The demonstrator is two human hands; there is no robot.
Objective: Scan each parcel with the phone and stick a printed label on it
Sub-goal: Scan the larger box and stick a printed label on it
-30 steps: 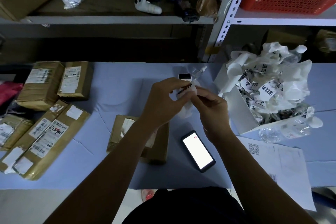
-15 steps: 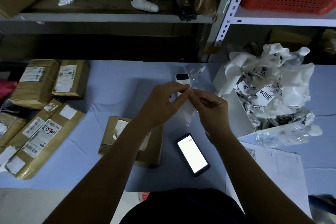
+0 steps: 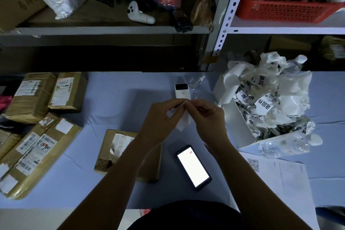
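The label (image 3: pixel 183 124) is pinched between left grip (image 3: pixel 158 119) and right grip (image 3: pixel 207 116), seemingly mid-peel; next, careful pressing onto the parcel (image 3: pixel 112 155) is called for.

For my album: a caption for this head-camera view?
Left hand and right hand pinch a printed label; a parcel and lit phone lie nearby.

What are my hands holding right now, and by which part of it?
A small white label. The left hand and right hand both pinch it at its top edge; the rest hangs down between them.
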